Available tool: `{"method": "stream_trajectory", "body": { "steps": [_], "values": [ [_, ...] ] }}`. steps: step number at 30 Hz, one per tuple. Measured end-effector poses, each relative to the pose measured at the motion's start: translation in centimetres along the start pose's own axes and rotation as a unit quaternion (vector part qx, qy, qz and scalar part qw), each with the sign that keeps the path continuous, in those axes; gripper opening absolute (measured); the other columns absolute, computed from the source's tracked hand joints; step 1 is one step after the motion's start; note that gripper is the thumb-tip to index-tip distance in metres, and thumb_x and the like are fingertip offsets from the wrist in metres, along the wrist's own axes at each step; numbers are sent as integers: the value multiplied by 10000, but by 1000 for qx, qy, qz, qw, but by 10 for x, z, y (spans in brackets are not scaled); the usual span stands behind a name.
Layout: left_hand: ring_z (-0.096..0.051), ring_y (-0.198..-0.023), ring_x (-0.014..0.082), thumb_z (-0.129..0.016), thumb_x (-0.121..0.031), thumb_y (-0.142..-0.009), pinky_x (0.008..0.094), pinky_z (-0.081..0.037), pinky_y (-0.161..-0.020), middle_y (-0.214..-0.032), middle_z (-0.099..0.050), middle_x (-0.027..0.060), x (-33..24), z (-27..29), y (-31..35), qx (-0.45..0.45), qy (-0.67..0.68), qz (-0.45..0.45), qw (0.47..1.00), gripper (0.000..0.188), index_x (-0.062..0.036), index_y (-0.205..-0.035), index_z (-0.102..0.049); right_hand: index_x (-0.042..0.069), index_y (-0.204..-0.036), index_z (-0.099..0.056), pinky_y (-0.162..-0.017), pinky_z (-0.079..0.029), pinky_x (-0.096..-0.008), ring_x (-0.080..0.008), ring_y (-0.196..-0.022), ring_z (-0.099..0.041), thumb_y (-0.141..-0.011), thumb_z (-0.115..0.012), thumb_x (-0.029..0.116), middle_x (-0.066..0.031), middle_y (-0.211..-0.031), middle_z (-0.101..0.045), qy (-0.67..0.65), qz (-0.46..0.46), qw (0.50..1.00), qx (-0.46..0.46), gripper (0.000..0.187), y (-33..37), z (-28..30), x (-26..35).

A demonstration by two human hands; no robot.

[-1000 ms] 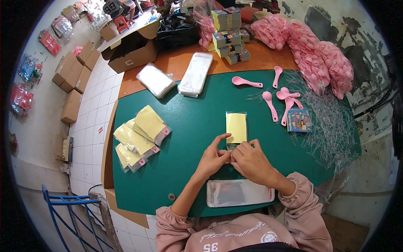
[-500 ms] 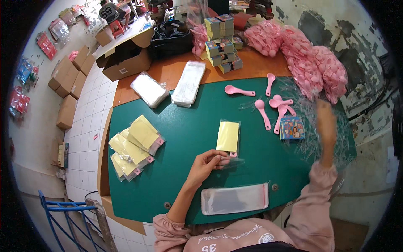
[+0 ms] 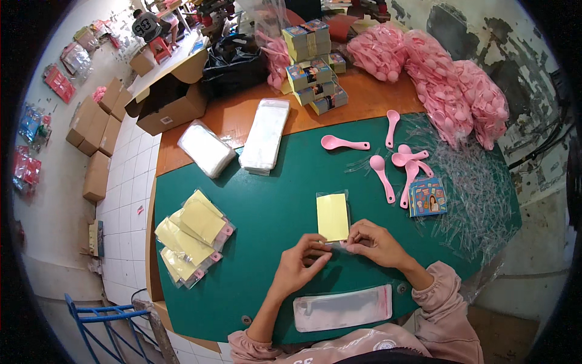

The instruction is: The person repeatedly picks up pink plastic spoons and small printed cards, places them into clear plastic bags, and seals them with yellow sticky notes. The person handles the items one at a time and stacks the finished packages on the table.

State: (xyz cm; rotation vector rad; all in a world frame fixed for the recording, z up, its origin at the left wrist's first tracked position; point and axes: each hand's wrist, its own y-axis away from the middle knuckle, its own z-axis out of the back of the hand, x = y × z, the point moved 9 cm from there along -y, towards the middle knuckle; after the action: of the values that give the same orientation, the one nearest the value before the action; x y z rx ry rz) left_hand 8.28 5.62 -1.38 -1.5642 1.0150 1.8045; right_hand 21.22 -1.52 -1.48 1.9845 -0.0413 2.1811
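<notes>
A clear plastic packet (image 3: pixel 333 217) with a pale yellow card in it lies flat at the middle of the green table, a bit of pink showing at its near end. My left hand (image 3: pixel 300 264) has its bent fingers and thumb on the near left corner of this packet. At the near right corner, my right hand (image 3: pixel 377 246) pinches the packet's edge, thumb against fingers. Closer to me lies a stack of empty clear bags (image 3: pixel 342 308). Pink spoons (image 3: pixel 383 179) are scattered at the right, beside a small pile of blue printed cards (image 3: pixel 427 197).
Filled packets (image 3: pixel 191 236) are heaped at the left. Two bag stacks (image 3: pixel 265 136) lie at the back, near bundled cards (image 3: pixel 306 42) and bulging bags of pink spoons (image 3: pixel 436 85). Thin clear plastic pieces (image 3: pixel 470 194) litter the right side. An open carton (image 3: pixel 170 106) stands back left.
My right hand has come from the far right, by the plastic pieces, to the packet's near edge. My left hand stays at the packet. The whole view has shifted slightly.
</notes>
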Motion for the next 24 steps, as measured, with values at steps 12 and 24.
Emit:
{"method": "stream_trajectory", "body": {
  "steps": [12,24],
  "values": [
    [-578,-745,106,-611,-61,-806,221,-527,-586,-825,-581,44,8,8,-6,-132,-125,-4,983,122,3,-893,-556,-8,-856,-447,-549,-492,-220,-111,-650,-587,-823,-569,11,-75,-784,-566,-101,-95,983,-122,128,-1,6,-15],
    [-519,-674,61,-590,-80,-826,196,-450,-579,-780,-552,5,12,9,-4,-136,21,23,990,176,-45,-984,-524,1,-954,-479,-527,-475,-210,-82,-632,-575,-821,-575,33,-44,-761,-557,-70,-62,989,-114,167,0,3,-10]
  ]
}}
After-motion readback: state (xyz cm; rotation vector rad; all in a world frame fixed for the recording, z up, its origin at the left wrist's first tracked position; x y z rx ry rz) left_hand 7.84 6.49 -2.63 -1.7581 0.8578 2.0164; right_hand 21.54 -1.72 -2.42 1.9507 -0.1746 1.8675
